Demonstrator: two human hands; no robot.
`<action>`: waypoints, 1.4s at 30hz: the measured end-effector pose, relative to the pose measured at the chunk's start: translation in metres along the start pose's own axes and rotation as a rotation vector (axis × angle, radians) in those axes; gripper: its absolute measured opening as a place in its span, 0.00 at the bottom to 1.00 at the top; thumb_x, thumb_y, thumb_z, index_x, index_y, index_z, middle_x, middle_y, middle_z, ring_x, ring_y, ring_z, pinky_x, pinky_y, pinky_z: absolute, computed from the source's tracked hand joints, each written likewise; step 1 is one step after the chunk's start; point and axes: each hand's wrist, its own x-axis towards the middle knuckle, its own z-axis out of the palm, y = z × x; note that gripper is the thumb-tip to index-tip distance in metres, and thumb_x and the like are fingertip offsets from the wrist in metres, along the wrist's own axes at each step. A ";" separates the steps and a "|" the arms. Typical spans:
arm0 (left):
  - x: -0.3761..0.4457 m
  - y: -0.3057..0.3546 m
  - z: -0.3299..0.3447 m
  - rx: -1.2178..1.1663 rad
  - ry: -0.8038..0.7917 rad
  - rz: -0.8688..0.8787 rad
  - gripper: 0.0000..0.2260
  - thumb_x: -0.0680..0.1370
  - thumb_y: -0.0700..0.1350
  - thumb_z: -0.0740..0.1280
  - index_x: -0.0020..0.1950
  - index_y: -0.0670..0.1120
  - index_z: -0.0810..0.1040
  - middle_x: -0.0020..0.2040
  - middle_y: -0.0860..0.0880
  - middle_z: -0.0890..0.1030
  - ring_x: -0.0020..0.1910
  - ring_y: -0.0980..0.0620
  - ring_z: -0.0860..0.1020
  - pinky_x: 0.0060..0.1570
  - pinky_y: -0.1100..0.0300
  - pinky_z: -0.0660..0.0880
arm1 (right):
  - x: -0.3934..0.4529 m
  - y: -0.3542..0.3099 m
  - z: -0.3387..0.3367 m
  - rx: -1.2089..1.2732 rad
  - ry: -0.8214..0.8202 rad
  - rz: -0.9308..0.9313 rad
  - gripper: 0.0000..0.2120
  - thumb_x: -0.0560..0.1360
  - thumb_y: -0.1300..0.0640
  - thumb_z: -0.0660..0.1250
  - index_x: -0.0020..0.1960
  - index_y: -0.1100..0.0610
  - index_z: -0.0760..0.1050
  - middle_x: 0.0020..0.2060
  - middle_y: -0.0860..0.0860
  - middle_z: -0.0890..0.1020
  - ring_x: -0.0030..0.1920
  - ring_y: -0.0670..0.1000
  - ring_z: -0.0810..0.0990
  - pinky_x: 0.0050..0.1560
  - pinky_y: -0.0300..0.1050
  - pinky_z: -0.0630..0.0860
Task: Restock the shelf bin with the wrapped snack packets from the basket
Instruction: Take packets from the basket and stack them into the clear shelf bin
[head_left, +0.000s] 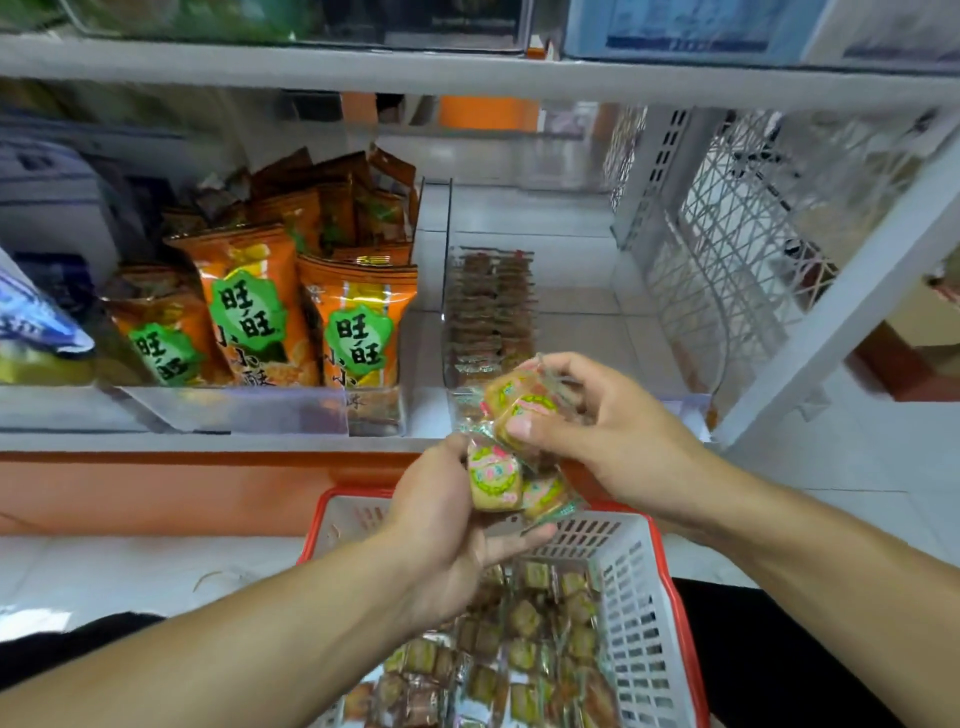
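At far left on the shelf, a clear bin holds the orange snack bags (249, 306) standing upright; they are not my concern. Nearer and lower, my left hand (441, 525) cups a small cluster of wrapped snack packets (496, 480), fingers curled under them and thumb alongside. Just beyond and right of it, my right hand (597, 436) pinches two more of the same packets (522, 410) between thumb and curled fingers, so both hands are closed on packets and touch at the bundle. We hover between the red-rimmed basket (644, 597) below, which is well stocked with packets, and the clear shelf bin (491, 306) just beyond, where a neat row already runs from near to far.

To do this step well, I judge I should square the packets into one stack before moving, then carry them over the bin's front lip and set them at the near end of the row without knocking it.

These packets are roughly square, so no long axis is plain; their printed faces tilt up toward me, and the crimped wrapper ends stick out sideways. I would turn them to match the row. Farther right, the white lattice side panel (727, 234) closes off the shelf.
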 end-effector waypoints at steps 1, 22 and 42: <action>-0.001 0.001 0.004 -0.003 0.001 0.020 0.22 0.85 0.57 0.56 0.61 0.45 0.84 0.52 0.42 0.87 0.42 0.45 0.87 0.29 0.54 0.82 | 0.000 -0.001 -0.004 0.023 -0.003 -0.011 0.13 0.75 0.63 0.73 0.57 0.54 0.77 0.45 0.47 0.86 0.45 0.43 0.84 0.46 0.37 0.78; -0.011 0.001 0.000 0.218 -0.015 0.327 0.09 0.77 0.61 0.69 0.54 0.60 0.83 0.46 0.50 0.88 0.35 0.53 0.85 0.29 0.61 0.77 | -0.005 -0.006 -0.016 0.518 0.166 0.245 0.10 0.75 0.52 0.70 0.43 0.58 0.84 0.36 0.53 0.81 0.33 0.48 0.77 0.31 0.39 0.73; -0.010 -0.005 0.000 0.248 0.059 0.327 0.06 0.80 0.56 0.66 0.52 0.59 0.81 0.38 0.51 0.86 0.30 0.56 0.82 0.26 0.62 0.75 | 0.001 -0.007 -0.016 0.110 0.136 0.190 0.14 0.67 0.49 0.76 0.45 0.56 0.77 0.37 0.52 0.82 0.32 0.44 0.78 0.33 0.37 0.73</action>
